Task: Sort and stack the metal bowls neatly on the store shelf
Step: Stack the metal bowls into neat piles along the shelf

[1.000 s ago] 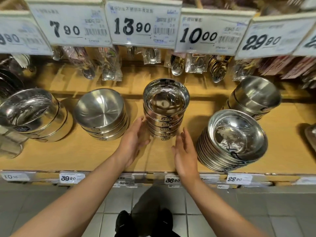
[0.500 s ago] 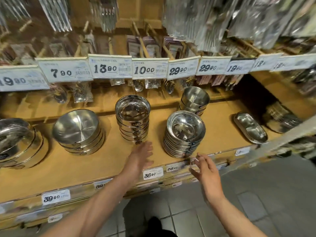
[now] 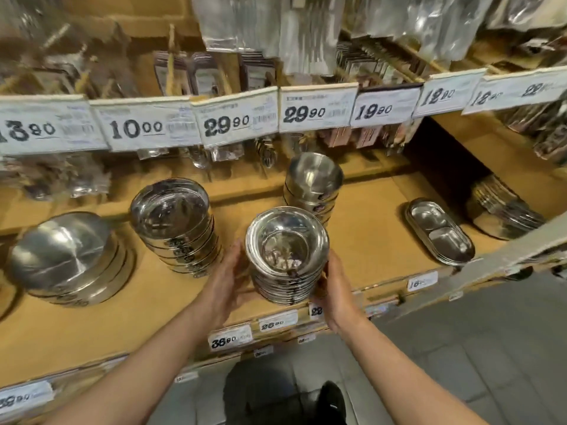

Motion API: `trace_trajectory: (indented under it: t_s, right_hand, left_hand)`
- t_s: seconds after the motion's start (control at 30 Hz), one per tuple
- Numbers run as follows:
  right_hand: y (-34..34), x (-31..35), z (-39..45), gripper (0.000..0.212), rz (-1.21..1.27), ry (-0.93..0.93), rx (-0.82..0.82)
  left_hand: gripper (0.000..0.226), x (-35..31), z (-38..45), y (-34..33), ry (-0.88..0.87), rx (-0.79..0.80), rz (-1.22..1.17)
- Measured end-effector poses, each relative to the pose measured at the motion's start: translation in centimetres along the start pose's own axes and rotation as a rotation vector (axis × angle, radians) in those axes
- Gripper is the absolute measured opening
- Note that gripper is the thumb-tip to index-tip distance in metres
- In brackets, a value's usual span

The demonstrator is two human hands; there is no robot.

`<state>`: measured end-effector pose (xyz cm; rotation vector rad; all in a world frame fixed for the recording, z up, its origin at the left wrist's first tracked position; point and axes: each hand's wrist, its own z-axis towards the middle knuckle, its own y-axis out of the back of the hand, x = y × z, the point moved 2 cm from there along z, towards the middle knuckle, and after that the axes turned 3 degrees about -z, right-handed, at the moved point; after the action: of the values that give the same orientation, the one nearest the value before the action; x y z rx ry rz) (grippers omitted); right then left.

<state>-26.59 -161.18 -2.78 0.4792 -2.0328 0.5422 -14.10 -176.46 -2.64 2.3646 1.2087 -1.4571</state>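
Left hand fingers (image 3: 236, 256): curved against the left side of the front stack of bowls, thumb up near the rim; they hold the stack from that side.
Right hand fingers (image 3: 329, 268): curved against the right side of the same stack, mostly hidden behind it; only the thumb edge and knuckles show.
Left hand (image 3: 225, 286): reaches in from the lower left, palm facing the stack.
Right hand (image 3: 336, 297): reaches in from the lower right, palm facing the stack, opposite the other hand.
Front stack of bowls (image 3: 287, 256): many shallow wide-rimmed metal bowls nested together, standing at the front edge of the shelf, clasped between both hands.
Rear stack (image 3: 313, 185): deeper bowls nested, tilted a little, just behind the front stack.
Middle stack (image 3: 175, 228): straight-sided bowls with labels, left of the hands, close to the left hand but apart from it.
Large bowls (image 3: 66, 259): a low stack of wide bowls, further left.
Divided tray (image 3: 438, 231): oval metal dish with two hollows, well to the right.
Shelf (image 3: 368, 234): tan wood board carrying all the stacks.
Price tags (image 3: 236, 119): white cards in a row above, reading 10.00, 29.90, 19.90.
Packets (image 3: 245, 23): clear packs hanging above the tags, blurred.
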Motion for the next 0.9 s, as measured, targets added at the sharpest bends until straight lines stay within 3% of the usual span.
trace_trajectory:
  t_s: [0.1, 0.23, 0.37, 0.63, 0.9]
  right_hand:
    - [0.3, 0.0, 0.9, 0.035, -0.011, -0.014, 0.03]
    - [3.0, 0.9, 1.0, 0.033, -0.042, -0.036, 0.096]
    - [7.8, 2.1, 1.6, 0.036, -0.079, -0.088, 0.086]
    - [17.5, 5.8, 3.9, 0.041, -0.103, -0.019, 0.057]
    - [22.7, 7.4, 7.2, 0.045, -0.053, 0.024, 0.013]
  left_hand:
    - [0.067, 0.6, -0.1, -1.2, -0.038, -0.079, 0.011]
    - [0.037, 1.9, -0.6, -3.8, -0.071, -0.156, 0.017]
    - [0.038, 3.3, -1.0, -8.5, -0.044, -0.144, 0.021]
    - [0.036, 4.0, 3.1, -18.6, -0.002, -0.081, 0.021]
    - [0.038, 3.3, 6.8, -23.6, 0.027, -0.035, 0.053]
